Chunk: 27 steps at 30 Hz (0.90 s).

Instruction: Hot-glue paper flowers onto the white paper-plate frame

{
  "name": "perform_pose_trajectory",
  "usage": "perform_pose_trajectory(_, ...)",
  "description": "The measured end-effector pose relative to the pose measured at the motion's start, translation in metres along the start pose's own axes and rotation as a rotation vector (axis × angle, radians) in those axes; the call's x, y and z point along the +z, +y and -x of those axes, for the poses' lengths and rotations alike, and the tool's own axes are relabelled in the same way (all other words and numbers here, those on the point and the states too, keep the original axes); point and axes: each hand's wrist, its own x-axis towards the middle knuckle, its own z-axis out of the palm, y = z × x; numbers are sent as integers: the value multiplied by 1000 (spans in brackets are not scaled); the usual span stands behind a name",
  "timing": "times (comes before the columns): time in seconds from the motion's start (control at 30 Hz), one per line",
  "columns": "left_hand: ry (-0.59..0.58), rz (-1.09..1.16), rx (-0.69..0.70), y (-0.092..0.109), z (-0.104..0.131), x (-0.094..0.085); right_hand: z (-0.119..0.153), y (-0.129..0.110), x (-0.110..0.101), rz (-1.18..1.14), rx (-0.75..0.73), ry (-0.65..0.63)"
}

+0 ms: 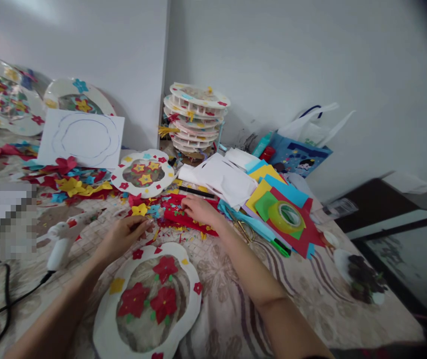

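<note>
My left hand (125,234) is over the table beside a yellow paper flower (139,210). Its thumb and fingertips are pinched together; anything between them is too small to make out. Stretched further forward, my right hand (199,209) has its fingers bent down onto a red sheet (172,213) strewn with tiny green and coloured bits. What those fingertips pinch is hidden. Between my forearms lies a white scalloped frame (103,319) with a clear middle. It bears red paper flowers (164,300) with small green leaves.
A white glue gun (59,249) with a black cord stands left. Scissors (246,230), a green cutter (281,248), yellow tape (286,217) and coloured paper (314,227) lie right. Behind are a smaller decorated frame (118,175), a tiered white stack (194,119) and a drawing (82,138).
</note>
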Motion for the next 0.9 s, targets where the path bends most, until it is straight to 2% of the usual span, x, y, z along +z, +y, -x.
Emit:
perform_pose_trajectory(0.1,-2,2,7,0,0,0,1,3,-10,-76,18,64)
perform_pose_trajectory(0.23,-2,3,-3,3,0,1,2,7,-22,-168,61,81)
perform_pose_trajectory(0.7,10,4,-23,6,1,0,9,11,-42,-160,95,144)
perform_pose_trajectory(0.9,5,-5,-16,5,0,1,9,12,-43,-157,86,141)
